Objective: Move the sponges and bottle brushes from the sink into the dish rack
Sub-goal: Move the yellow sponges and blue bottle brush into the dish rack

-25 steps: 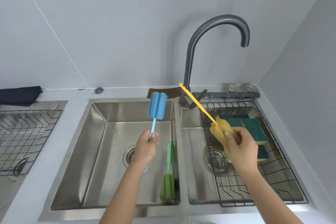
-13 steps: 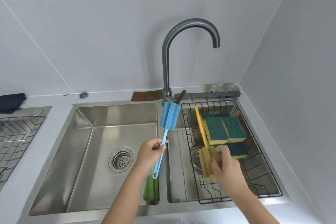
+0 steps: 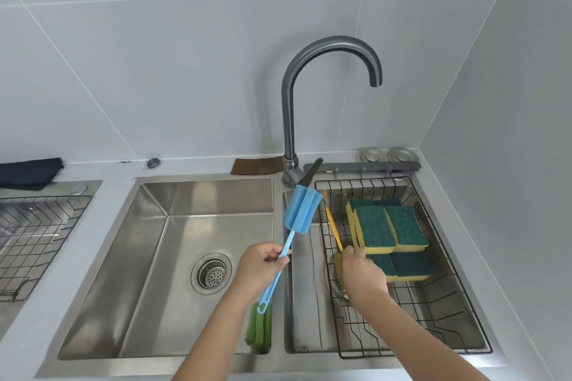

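The left hand (image 3: 263, 266) grips the handle of a blue bottle brush (image 3: 301, 210), its foam head tilted up just below the tap (image 3: 312, 77). Right of the tap, the right hand (image 3: 362, 272) holds a yellow brush (image 3: 334, 232) inside the wire dish rack (image 3: 448, 318), beside 4 green-and-yellow sponges (image 3: 390, 226). A green brush (image 3: 259, 332) lies in the left sink basin (image 3: 139, 257).

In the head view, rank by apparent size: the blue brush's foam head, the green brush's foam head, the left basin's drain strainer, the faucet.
Largest to smallest as they look:
1. faucet
2. blue foam head
3. green foam head and drain strainer: too alike to rank; the green head is partly hidden by the left forearm and nearer the camera.
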